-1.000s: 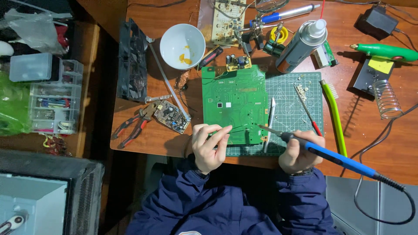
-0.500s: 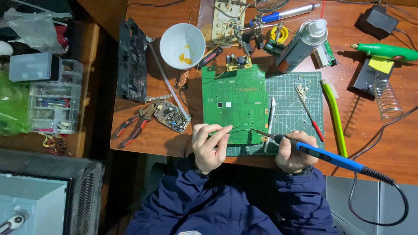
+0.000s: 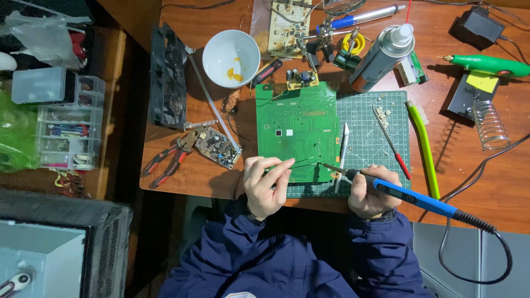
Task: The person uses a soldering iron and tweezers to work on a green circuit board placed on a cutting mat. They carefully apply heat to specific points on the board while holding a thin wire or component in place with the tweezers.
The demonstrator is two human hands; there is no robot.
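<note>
Glossy green circuit board (image 3: pixel 295 129), matt cutting mat (image 3: pixel 381 143), smooth blue plastic soldering iron (image 3: pixel 411 197), polished wooden worktop (image 3: pixel 486 182).

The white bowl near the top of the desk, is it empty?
No, the white bowl holds a few small orange-yellow bits at its bottom, though the head view does not show what they are.

We list: a silver spray can with a printed label (image 3: pixel 380 58) at the desk's far edge; beside it a small green-and-white box (image 3: pixel 411 68); a yellow sticky note (image 3: pixel 482 82) on a black stand at right.
</note>
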